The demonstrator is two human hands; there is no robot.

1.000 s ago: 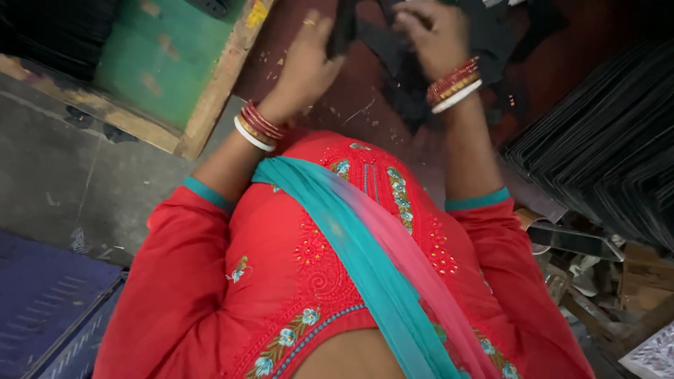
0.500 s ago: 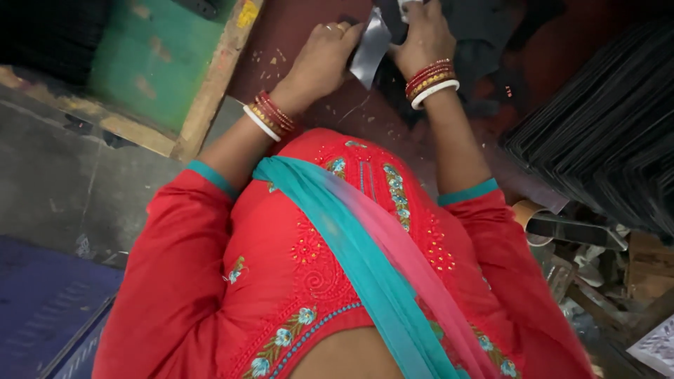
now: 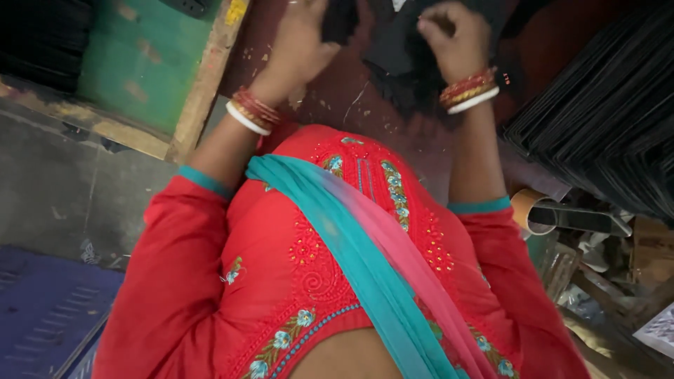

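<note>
Black, flat, sheet-like pieces lie in a loose heap at the far edge of the dark reddish-brown surface. My left hand is curled, fingertips touching the heap's left side; whether it grips a piece I cannot tell. My right hand is clenched on the heap's right side, fingers closed over black material. Both wrists carry red and gold bangles with one white bangle each. Green board with a worn yellowish wooden frame sits just beside the surface's left edge. Stack of dark thin sheets stands along the right edge. Roll of brown tape rests near the right corner, below that stack.
</note>
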